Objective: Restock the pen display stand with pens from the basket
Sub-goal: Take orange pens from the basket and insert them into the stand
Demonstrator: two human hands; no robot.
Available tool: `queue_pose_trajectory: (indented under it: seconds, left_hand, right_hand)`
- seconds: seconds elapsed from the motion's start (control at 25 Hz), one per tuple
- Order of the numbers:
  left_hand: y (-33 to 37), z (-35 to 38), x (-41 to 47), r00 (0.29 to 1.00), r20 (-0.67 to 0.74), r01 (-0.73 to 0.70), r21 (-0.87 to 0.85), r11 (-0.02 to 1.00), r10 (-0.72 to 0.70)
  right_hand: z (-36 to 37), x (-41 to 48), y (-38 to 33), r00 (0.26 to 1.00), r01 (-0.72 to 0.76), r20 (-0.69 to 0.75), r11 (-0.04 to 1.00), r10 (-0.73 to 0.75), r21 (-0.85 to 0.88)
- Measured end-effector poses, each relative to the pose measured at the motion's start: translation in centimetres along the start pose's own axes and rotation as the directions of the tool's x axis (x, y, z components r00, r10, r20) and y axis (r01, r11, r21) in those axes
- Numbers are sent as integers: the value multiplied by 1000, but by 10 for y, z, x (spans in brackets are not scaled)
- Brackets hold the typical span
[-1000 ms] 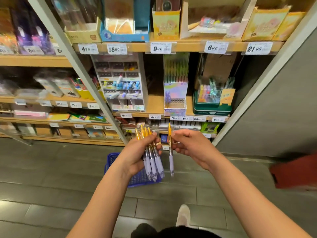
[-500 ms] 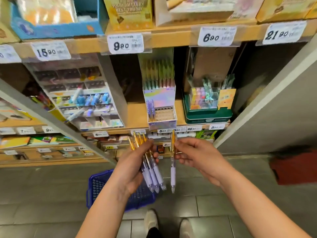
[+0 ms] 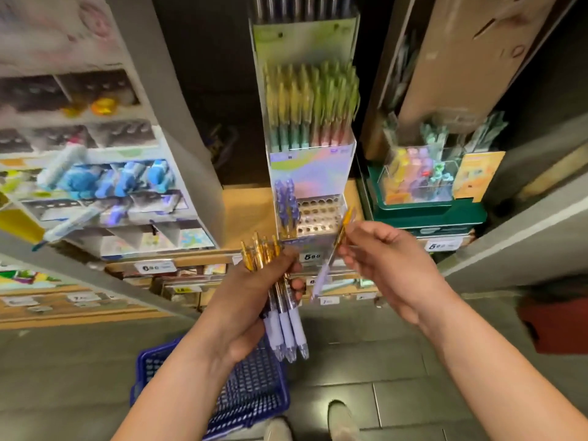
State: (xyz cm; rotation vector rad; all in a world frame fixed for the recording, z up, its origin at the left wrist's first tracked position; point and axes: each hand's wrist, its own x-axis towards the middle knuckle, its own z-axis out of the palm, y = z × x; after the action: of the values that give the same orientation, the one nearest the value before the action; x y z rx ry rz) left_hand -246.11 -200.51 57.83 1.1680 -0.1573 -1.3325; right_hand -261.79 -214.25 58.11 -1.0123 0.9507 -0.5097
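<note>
the left hand is curled round a bundle of pens, thumb across the front, gripping them upright with the gold clip ends fanned out on top and the lilac grips pointing down below the palm

the right hand pinches a single pen of the same kind between thumb and fingertips, the other fingers loosely bent; this pen is tilted, gold end up and to the right, and sits just in front of the lower tray of the pen display stand without clearly touching it

the stand is on a wooden shelf, a tall pastel card unit with green and pink pens packed in its upper tier; its lower tray has a few purple pens standing at the left and a grid of round holes beside them

a price tag hangs on the shelf edge under it

the blue basket sits on the tiled floor below the left forearm, what is inside hidden by the arm

a green display box is right of the stand, a white organiser with blue items left of it, both blurred

two pale shoes show at the bottom edge
</note>
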Motion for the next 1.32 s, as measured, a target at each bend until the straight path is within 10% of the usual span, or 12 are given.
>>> queue_pose_trajectory:
  seconds: [0.28,0.76,1.32]
  left_hand:
    - [-13,-9,34,999,-29,15,-15,1000,-16]
    - [-38,-15,58,998,-40,48,-58,997,-50]
    - [-42,-12,62,999,-41,32,-51,998,-35]
  right_hand:
    - [23,91,-22,808,428,-153,745,-569,-512]
    - [29,122,-10,665,580,75,450,-743,-679]
    - [34,133,13,828,356,55,448,-557,-820]
